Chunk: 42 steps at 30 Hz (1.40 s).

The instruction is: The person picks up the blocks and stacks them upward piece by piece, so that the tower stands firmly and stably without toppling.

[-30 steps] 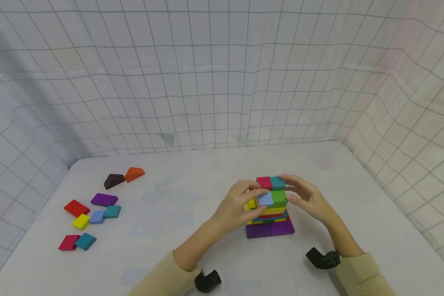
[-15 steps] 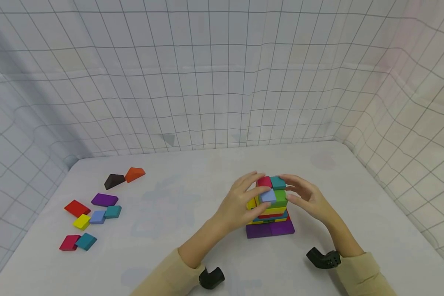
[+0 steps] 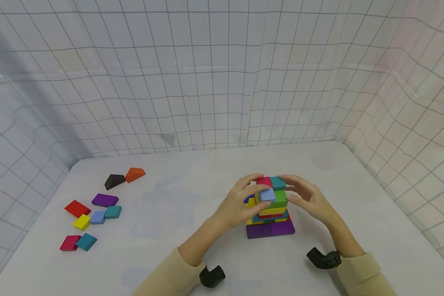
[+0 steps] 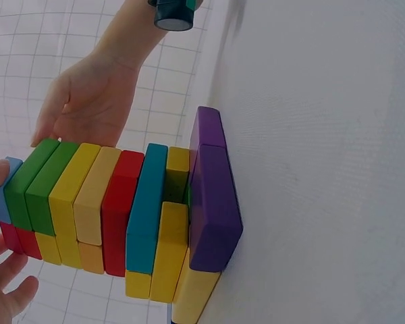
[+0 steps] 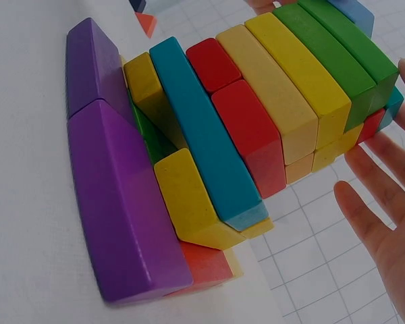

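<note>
While the left hand (image 3: 237,203) pinches a light blue block (image 3: 267,195) between thumb and fingers, the right hand (image 3: 311,198) stands at the opposite side of the tower (image 3: 272,211), its fingers parted and loosely bent. The two hands are apart, with the upper tower between them. Right fingertips lie at the teal block (image 3: 278,183) on top; whether they press on it cannot be told. The tower stands upright on the white table (image 3: 185,230), right of its middle, with purple blocks (image 3: 282,227) at the near foot. The light blue block is at the left end of the upper green block (image 3: 280,198). Loose pieces, including a black piece (image 3: 114,181) and an orange piece (image 3: 135,174), lie well apart at the table's left.
</note>
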Tool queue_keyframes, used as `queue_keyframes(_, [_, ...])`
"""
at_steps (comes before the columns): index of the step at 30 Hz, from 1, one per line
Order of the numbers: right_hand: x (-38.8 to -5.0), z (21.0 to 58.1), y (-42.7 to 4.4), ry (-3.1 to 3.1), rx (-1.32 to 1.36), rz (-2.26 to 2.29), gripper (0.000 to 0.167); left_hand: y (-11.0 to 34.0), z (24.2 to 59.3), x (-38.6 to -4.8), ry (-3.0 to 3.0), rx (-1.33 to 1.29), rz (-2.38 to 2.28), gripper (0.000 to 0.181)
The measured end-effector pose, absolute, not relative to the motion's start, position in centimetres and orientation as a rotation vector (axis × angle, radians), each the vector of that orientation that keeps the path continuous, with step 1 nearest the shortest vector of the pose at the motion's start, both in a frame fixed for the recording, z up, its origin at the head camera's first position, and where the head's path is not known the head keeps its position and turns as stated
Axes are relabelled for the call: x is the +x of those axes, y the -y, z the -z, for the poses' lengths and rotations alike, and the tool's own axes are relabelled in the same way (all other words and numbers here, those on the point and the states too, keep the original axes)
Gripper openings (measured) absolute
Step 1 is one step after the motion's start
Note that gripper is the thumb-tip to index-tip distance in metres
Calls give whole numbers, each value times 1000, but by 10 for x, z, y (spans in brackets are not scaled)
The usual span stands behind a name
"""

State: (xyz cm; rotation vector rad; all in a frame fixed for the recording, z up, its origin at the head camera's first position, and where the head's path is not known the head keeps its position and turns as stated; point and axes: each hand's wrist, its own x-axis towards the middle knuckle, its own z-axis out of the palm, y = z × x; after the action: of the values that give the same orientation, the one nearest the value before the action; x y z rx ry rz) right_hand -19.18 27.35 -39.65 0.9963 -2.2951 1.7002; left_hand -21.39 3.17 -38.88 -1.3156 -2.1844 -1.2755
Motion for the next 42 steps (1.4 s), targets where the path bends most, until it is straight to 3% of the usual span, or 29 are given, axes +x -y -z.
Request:
queue_keyframes(23, [-192, 395, -273, 2296, 997, -1714, 46, -34, 394, -226, 2168, -1424, 1574, 44])
queue_keyframes(42, [-192, 396, -273, 2301, 998, -1713, 47, -32, 392, -232, 2310, -1353, 1732, 47])
